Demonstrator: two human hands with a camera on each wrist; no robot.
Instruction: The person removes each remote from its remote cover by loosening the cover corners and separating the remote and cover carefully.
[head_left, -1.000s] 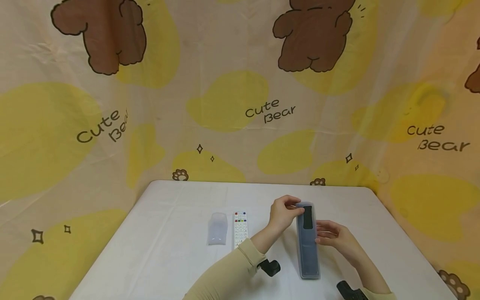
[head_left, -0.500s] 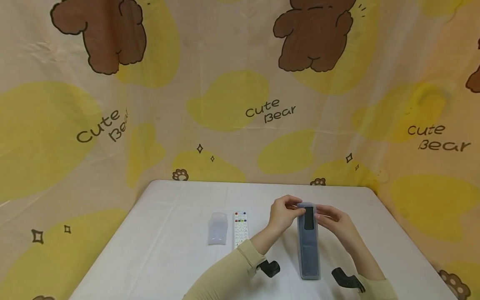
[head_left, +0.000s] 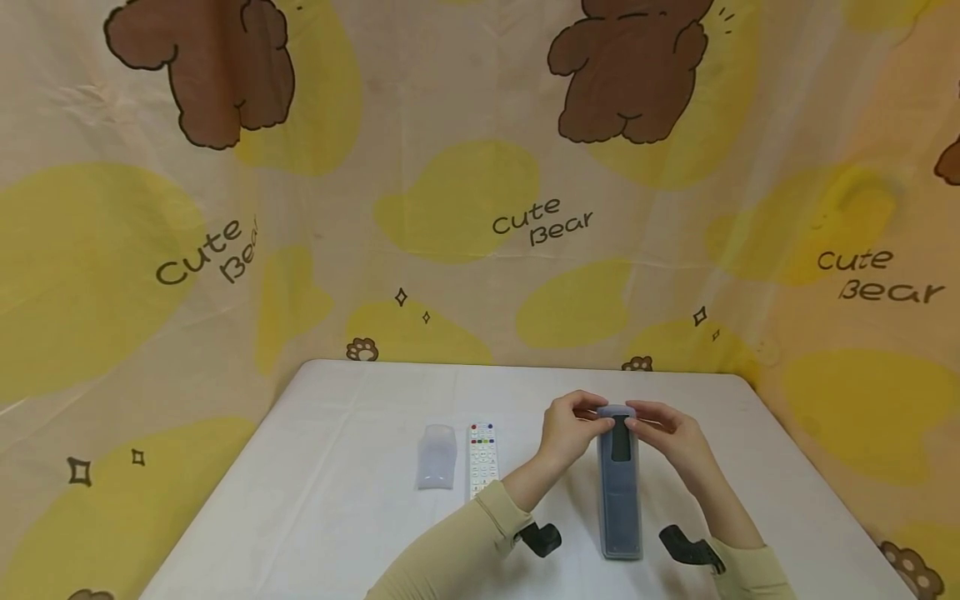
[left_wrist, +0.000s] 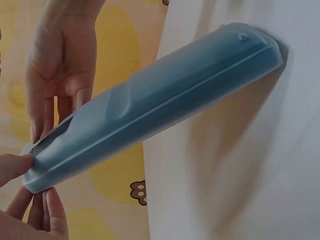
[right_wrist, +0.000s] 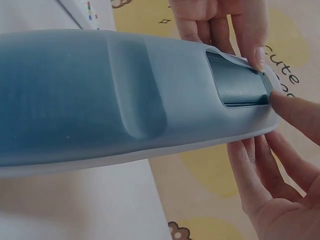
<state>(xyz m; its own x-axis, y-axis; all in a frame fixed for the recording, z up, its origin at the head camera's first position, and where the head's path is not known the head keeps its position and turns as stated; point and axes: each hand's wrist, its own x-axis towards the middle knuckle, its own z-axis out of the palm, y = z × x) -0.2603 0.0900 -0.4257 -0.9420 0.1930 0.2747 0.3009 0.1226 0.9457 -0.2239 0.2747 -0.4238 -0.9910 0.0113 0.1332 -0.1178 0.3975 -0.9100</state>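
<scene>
A dark remote control in a translucent bluish sleeve (head_left: 620, 508) stands tilted, back side up, its near end down at the table and its far end raised. Through a cutout near the far end shows a dark panel (right_wrist: 237, 80). My left hand (head_left: 568, 427) pinches the far end at its left corner, thumb on top by the cutout and fingers beneath. At the right corner, my right hand (head_left: 675, 437) grips the same end likewise, its thumb (right_wrist: 295, 110) at the cutout's edge.
Left of the hands, a white remote control (head_left: 482, 454) with coloured buttons lies on the white table (head_left: 360, 425), its lower end hidden by my left sleeve. Next to it lies a small translucent sleeve-like piece (head_left: 437, 458). A bear-print curtain (head_left: 450, 208) hangs behind the table.
My right hand has moved up along the right side of the sleeved remote control and now pinches its far corner. My left hand has kept its hold at the far end.
</scene>
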